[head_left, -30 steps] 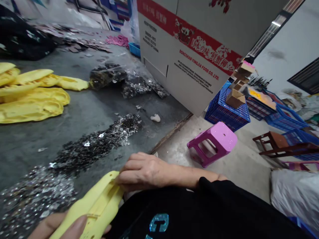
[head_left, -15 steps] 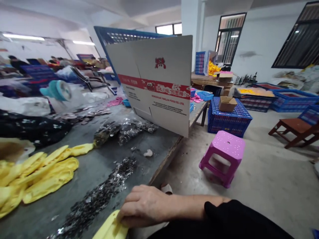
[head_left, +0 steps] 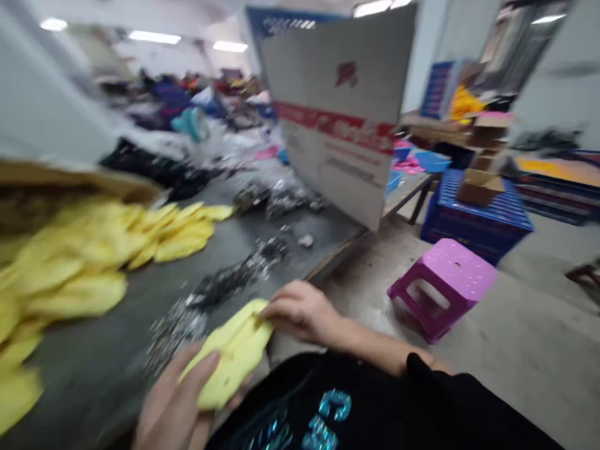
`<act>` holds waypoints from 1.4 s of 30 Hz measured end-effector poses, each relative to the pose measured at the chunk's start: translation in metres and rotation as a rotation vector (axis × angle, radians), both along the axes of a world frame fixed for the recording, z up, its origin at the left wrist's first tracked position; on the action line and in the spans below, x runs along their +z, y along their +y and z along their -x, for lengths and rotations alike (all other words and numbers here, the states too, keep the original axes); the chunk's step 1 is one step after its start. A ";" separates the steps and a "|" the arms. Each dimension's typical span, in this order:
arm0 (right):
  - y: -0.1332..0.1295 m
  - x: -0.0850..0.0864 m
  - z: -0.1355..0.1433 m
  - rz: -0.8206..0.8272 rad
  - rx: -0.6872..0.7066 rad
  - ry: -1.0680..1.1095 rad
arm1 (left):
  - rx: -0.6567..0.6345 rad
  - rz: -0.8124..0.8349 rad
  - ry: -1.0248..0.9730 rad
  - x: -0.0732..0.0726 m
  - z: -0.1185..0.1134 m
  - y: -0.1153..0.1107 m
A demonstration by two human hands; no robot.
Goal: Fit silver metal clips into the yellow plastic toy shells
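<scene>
In the head view my left hand [head_left: 175,400] grips a long, flat yellow sole-shaped piece [head_left: 229,356], thumb on top and fingers beneath. My right hand [head_left: 302,312] is closed at the piece's upper right end, its fingertips pinching there. Whether a small bit sits between those fingertips is hidden. Just beyond the hands, a strip of small dark, shiny flakes [head_left: 234,275] lies along the grey table [head_left: 126,331]. A heap of similar yellow pieces [head_left: 79,250] spreads over the table to the left.
A printed cardboard sheet [head_left: 328,150] stands upright at the table's far end. Near it lie clear bags [head_left: 285,199] and a small whitish lump [head_left: 306,240]. On the floor at right are a pink stool [head_left: 457,269] and a blue crate [head_left: 473,219] with a small carton [head_left: 480,187].
My view has swung left and down. My left hand has come into sight holding the yellow sole-shaped piece, which is now raised and fully in view. My right hand stays at its end.
</scene>
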State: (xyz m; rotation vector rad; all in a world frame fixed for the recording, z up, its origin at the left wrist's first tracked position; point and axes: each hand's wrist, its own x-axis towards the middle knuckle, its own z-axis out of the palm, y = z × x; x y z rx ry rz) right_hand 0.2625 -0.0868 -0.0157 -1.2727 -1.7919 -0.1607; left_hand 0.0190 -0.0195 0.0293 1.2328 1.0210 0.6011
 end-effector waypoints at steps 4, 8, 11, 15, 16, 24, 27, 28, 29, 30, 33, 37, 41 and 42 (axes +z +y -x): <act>-0.025 0.020 0.000 0.017 0.015 0.228 | 0.044 0.102 -0.182 0.034 -0.027 -0.025; -0.017 0.025 -0.005 0.080 0.024 0.325 | 0.039 0.113 -0.271 0.017 -0.024 -0.015; -0.010 0.026 -0.003 0.113 0.041 0.368 | 0.040 0.126 -0.299 0.007 -0.014 -0.014; 0.006 0.026 0.001 0.106 0.037 0.277 | 0.057 0.139 -0.317 0.002 -0.006 -0.005; 0.010 0.026 0.002 0.104 0.034 0.244 | 0.058 0.141 -0.325 0.000 -0.005 -0.002; 0.033 0.022 0.013 0.171 0.034 0.157 | 0.085 0.108 -0.314 -0.016 0.011 0.013; 0.043 0.021 0.010 0.336 0.090 0.299 | 0.095 0.028 -0.240 -0.017 0.016 0.015; 0.047 0.021 0.008 0.417 0.124 0.350 | 0.094 -0.013 -0.203 -0.017 0.018 0.016; 0.052 0.021 0.006 0.498 0.162 0.392 | 0.091 -0.061 -0.164 -0.017 0.019 0.016; 0.056 0.022 0.005 0.564 0.200 0.422 | 0.086 -0.117 -0.124 -0.017 0.020 0.017; 0.069 0.023 0.003 0.671 0.271 0.454 | 0.060 -0.315 -0.042 -0.016 0.020 0.019; 0.082 0.019 0.007 0.692 0.310 0.477 | 0.005 -0.575 -0.021 -0.012 0.016 0.024; 0.079 0.005 0.013 0.597 0.319 0.537 | -0.196 -0.608 -0.101 -0.009 0.023 0.031; 0.077 0.001 0.014 0.562 0.316 0.553 | -0.264 -0.549 -0.149 -0.008 0.027 0.032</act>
